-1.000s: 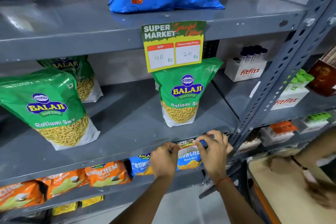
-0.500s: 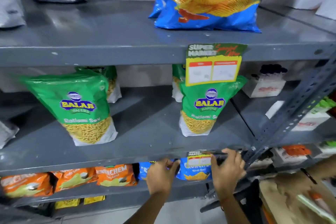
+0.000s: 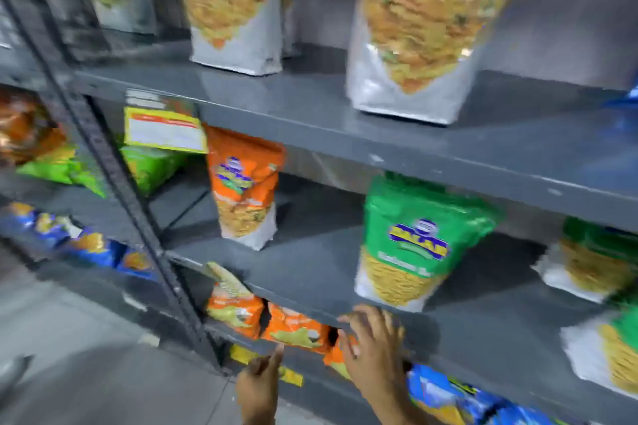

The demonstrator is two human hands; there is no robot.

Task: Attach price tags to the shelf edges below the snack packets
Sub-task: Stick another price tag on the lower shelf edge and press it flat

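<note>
The view is blurred. My right hand rests with spread fingers on the front edge of the grey middle shelf, below a green Balaji packet. My left hand is lower and to the left, its index finger pointing up toward small orange packets on the shelf beneath. I see no tag in either hand. A yellow-framed price tag hangs from the upper shelf edge at the left, beside an orange packet.
A dark slotted upright runs diagonally at the left, with another shelf bay behind it. Tall orange-and-white packets stand on the top shelf. Blue packets lie at the bottom right. Grey floor lies at the lower left.
The view has swung left along the rack. Both hands have left the small tag at the shelf's right end and now sit further left on the same shelf edge.
</note>
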